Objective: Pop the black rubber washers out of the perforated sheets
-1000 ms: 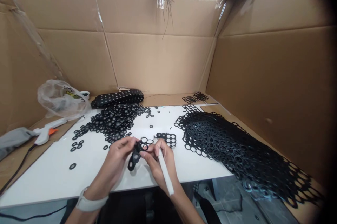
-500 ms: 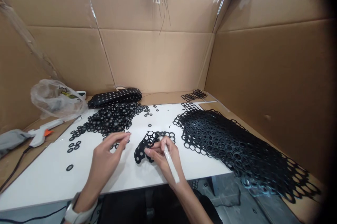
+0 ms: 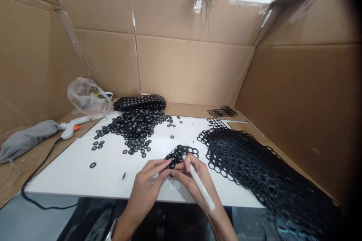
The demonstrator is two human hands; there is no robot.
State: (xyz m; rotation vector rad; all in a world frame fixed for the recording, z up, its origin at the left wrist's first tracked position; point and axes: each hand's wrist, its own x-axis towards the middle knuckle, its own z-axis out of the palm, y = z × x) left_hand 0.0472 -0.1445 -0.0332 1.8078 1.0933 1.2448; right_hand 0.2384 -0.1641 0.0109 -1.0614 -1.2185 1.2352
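My left hand pinches the near edge of a small black ring mesh between thumb and fingertips. Opposite it, my right hand grips the same piece, and the two sets of fingertips nearly meet. A white pen-like stick lies across my right palm, pointing back toward the wrist; its front end is hidden among the fingers. Part of the mesh is covered by my fingers, so whether a separate ring is between them I cannot make out. Beyond my left hand is a pile of loose black rings.
A large heap of black ring netting covers the right side of the white table. At the left are a glue gun with its cord, a grey pouch and a plastic bag. Cardboard walls enclose the table.
My left hand has moved right to meet my right hand and now grips the mesh. The head view has shifted left. A small dark piece now shows on the table left of my hands.
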